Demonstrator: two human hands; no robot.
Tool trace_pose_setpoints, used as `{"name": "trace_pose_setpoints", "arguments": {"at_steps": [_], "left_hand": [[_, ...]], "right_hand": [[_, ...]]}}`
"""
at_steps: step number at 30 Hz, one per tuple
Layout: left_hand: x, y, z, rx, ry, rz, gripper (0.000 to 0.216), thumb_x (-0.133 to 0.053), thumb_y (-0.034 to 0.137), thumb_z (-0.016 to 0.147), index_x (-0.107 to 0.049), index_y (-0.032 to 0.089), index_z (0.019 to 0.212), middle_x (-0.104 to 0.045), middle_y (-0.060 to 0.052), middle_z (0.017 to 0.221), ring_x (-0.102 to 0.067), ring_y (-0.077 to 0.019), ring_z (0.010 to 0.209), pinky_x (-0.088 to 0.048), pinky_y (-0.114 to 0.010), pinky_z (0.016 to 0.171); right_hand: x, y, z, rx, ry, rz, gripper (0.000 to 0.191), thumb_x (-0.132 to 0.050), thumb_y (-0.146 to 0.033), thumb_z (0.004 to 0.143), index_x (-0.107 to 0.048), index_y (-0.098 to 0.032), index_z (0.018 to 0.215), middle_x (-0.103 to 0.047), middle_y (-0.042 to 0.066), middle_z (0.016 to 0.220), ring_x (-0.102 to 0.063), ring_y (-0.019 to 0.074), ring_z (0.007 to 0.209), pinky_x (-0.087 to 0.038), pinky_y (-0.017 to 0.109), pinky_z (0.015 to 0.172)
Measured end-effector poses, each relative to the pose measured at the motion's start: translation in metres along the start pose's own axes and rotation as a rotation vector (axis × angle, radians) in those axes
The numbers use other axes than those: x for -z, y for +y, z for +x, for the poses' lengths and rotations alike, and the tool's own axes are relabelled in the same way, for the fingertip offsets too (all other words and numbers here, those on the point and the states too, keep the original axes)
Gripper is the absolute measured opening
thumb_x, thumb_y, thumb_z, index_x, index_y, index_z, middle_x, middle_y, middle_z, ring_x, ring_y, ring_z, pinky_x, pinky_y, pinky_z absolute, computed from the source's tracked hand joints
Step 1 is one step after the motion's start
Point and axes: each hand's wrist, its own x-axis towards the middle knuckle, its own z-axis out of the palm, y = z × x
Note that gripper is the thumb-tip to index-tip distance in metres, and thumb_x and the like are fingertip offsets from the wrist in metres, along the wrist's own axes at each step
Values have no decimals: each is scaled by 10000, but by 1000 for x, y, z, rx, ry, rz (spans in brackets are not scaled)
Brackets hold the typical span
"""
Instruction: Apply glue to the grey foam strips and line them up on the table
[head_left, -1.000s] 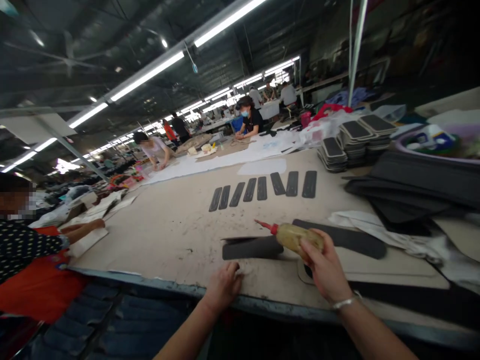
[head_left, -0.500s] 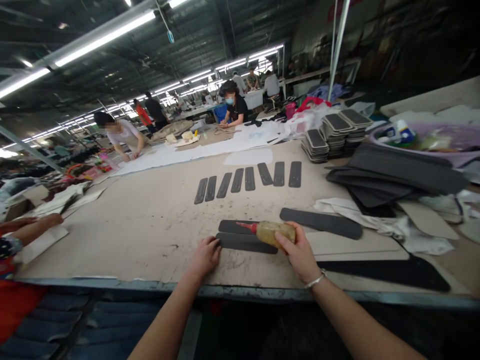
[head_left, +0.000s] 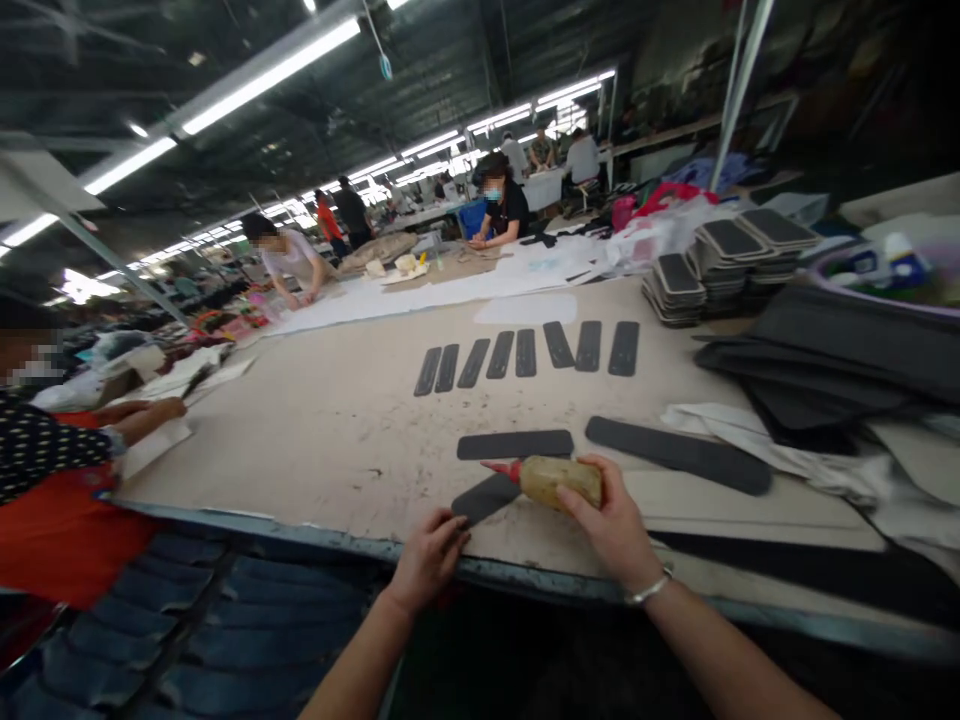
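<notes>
My right hand (head_left: 611, 525) grips a yellowish squeeze bottle (head_left: 559, 479) with a red nozzle that points left over the near table. My left hand (head_left: 429, 560) pinches the near end of a dark rounded strip (head_left: 486, 497), which lies angled at the table's front edge under the nozzle. A second dark strip (head_left: 515, 444) lies flat just beyond it, and a longer dark strip (head_left: 677, 454) lies to the right.
A row of several dark strips (head_left: 525, 354) lies mid-table. Stacks of grey pads (head_left: 724, 260) and dark folded sheets (head_left: 832, 350) fill the right side. A person in red (head_left: 60, 500) works at the left edge. Others work at far tables.
The two overlapping strips are now apart: my left hand has pulled the nearer one toward the table edge and angled it. The bottle stays in my right hand, nozzle over that strip.
</notes>
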Motion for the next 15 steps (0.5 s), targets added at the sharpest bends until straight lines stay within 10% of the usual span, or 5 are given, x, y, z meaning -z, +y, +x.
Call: {"name": "trace_pose_setpoints", "arguments": {"at_steps": [7, 15], "left_hand": [[-10, -23, -3, -141, 72, -10, 189, -529, 211, 853, -659, 204, 991, -639, -71, 970, -603, -171, 903, -521, -314, 809], [-14, -24, -5, -141, 103, -39, 176, -550, 171, 825, -651, 202, 967, -643, -69, 956, -605, -169, 886, -519, -323, 807]], "right_hand": [[-14, -6, -19, 380, -217, -270, 387, -641, -255, 771, -467, -209, 1114, -494, 82, 1063, -492, 228, 1004, -445, 382, 879], [-36, 2, -28, 457, -316, -334, 440, -630, -207, 768, -437, -223, 1162, -434, 103, 1137, -482, 234, 1027, -455, 394, 903]]}}
